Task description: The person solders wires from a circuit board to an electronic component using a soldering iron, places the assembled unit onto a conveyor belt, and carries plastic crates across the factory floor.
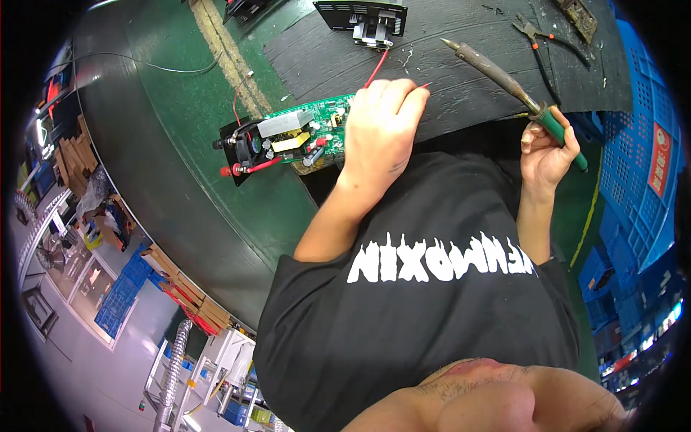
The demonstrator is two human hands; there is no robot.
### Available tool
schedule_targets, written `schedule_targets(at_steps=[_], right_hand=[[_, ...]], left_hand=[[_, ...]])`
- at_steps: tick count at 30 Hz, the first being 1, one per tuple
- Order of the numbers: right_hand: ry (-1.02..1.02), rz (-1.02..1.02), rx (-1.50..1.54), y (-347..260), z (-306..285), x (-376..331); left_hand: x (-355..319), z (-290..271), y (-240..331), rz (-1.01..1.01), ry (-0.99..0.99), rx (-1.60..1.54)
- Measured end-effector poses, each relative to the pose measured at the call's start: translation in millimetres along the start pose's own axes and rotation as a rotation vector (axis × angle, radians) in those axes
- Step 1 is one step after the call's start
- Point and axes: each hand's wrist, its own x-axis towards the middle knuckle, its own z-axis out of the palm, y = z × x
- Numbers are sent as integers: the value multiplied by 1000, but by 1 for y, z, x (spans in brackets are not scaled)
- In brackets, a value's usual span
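My left hand (pixel 381 129) is closed over the right end of a green circuit board (pixel 332 115). A red wire (pixel 376 68) runs from a black vented panel with metal parts (pixel 371 25) into its fingers, and a short red end shows beside the thumb. The fingertips are partly hidden. My right hand (pixel 548 147) is wrapped round the green handle of a soldering iron (pixel 504 81), whose tip points up and left, apart from the board. At the board's left end is a black end plate with a fan and red terminal (pixel 234 171).
A black mat (pixel 461 101) covers part of the green bench (pixel 165 43). Cutting pliers (pixel 536 36) with dark handles lie at the far right, near a worn metal piece (pixel 578 18). Blue plastic crates (pixel 633 144) stand to the right. A thin cable (pixel 165 68) lies at the left.
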Motion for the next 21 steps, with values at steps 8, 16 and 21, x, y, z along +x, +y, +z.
schedule_targets(at_steps=[8,16,21], right_hand=[[15,-11,25,-6,-12,-3],[35,-1,10,-4,-13,-4],[30,1,1,-3,-12,-4]], left_hand=[[3,11,-3,-20,-41,103],[2,11,-8,-110,264,-61],[15,11,-14,-226,432,-87]])
